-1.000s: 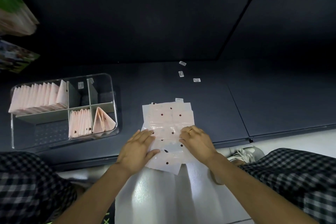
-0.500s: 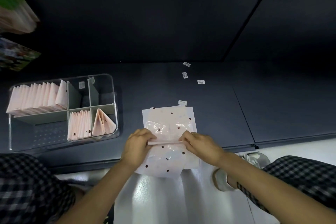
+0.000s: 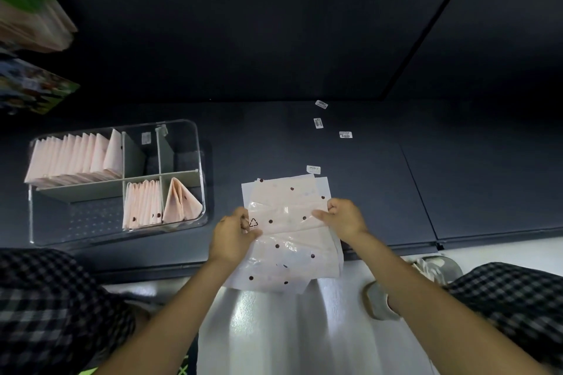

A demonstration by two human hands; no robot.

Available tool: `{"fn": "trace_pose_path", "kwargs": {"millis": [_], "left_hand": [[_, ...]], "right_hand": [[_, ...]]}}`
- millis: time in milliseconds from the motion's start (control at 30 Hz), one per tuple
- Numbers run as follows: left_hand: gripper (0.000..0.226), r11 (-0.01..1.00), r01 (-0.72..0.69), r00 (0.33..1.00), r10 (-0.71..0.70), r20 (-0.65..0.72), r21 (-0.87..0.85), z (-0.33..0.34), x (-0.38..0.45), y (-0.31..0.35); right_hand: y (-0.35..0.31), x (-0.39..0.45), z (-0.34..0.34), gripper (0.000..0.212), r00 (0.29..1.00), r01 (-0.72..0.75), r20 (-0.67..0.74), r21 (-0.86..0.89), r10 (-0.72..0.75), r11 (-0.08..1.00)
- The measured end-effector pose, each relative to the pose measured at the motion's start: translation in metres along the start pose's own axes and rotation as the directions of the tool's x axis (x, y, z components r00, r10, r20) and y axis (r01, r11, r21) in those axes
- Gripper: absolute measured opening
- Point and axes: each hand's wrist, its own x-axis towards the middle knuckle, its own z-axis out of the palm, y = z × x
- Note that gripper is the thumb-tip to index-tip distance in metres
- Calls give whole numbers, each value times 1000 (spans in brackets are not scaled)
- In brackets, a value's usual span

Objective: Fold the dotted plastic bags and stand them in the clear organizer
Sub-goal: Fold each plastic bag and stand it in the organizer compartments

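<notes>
Since half a second ago both hands have moved outward to the bag's side edges, and the lifted fold now shows a recycling triangle mark. Left hand (image 3: 233,233) pinches the left edge of the top pale pink dotted plastic bag (image 3: 288,219), fingers curled and thumb clamped on the film; right hand (image 3: 344,218) pinches the right edge the same way, fingers curled tight. Bag sits on a stack of like dotted bags (image 3: 292,265) that overhangs the near edge of the dark grey shelf surface (image 3: 380,192). Clear plastic organizer with grey dividers (image 3: 199,167) stands well to the left on the same surface; folded pink bags (image 3: 76,158) stand in its far-left compartment, more in the two near-right compartments. Four small white barcode stickers (image 3: 318,123) lie on the surface beyond the stack. Checked trouser legs (image 3: 45,307) at both lower corners; grey shoe (image 3: 377,301) on the glossy floor.
</notes>
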Motion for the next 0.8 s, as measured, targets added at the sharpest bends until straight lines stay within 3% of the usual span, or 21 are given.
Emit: {"fn": "trace_pose_path", "kwargs": {"millis": [67, 133, 167, 267, 333, 500, 633, 667, 733, 767, 800], "left_hand": [[46, 999, 24, 999, -23, -46, 24, -1, -7, 5], [68, 961, -101, 981, 139, -136, 258, 2, -16, 8], [73, 898, -205, 957, 268, -114, 389, 5, -22, 12], [85, 665, -517, 846, 493, 203, 540, 24, -33, 18], [90, 586, -579, 812, 479, 335, 566, 35, -33, 11], [86, 528, -560, 826, 419, 377, 639, 27, -30, -20], [82, 498, -587, 807, 424, 411, 638, 22, -27, -27], [82, 494, -587, 805, 434, 404, 641, 23, -27, -27], [82, 492, -588, 804, 438, 401, 642, 24, -27, -25], [83, 492, -589, 804, 432, 408, 641, 24, -27, -25], [83, 490, -592, 803, 428, 415, 640, 24, -26, -25]], "right_hand": [[-2, 3, 0, 56, 1000, -27, 5, -73, 28, 997], [-3, 6, 1, 56, 999, -34, 16, -116, 36, 993], [-3, 6, 1, 56, 999, -41, 20, -121, 44, 992], [-4, 7, 1, 55, 997, -68, 16, -105, 70, 992], [-4, 8, 1, 53, 997, -76, 21, -111, 79, 991], [-4, 10, 1, 54, 996, -87, 18, -96, 89, 992], [-13, -3, 2, 26, 995, -99, -38, -159, 94, 982], [-14, -11, 6, 27, 989, -73, -144, -223, 41, 972], [-17, -29, 19, 38, 923, 93, -315, -375, -221, 922], [-19, -38, 26, 40, 890, 228, -289, -386, -352, 894], [-23, -47, 34, 42, 877, 367, -174, -358, -447, 859]]}}
